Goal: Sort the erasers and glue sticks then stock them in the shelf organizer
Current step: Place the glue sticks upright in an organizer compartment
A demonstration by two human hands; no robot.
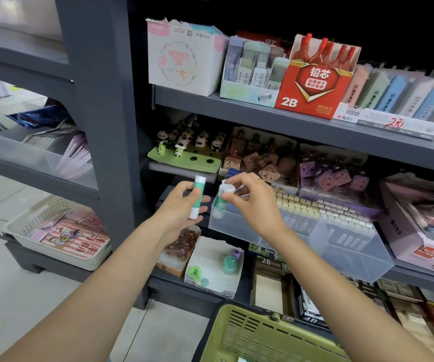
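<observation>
Now each hand's grip [182, 205] [247, 197] holds 1 glue stick [197, 197] [220, 202].

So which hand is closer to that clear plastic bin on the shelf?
Right. The right hand is over the clear bin's left end, lowering a glue stick into it. The left hand holds another glue stick just left of the bin.

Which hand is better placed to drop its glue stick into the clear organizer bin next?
Probably the right hand: the glue stick it pinches already sits at the left end of the clear organizer bin. The left hand holds the other glue stick upright, left of the bin and outside it.
</observation>
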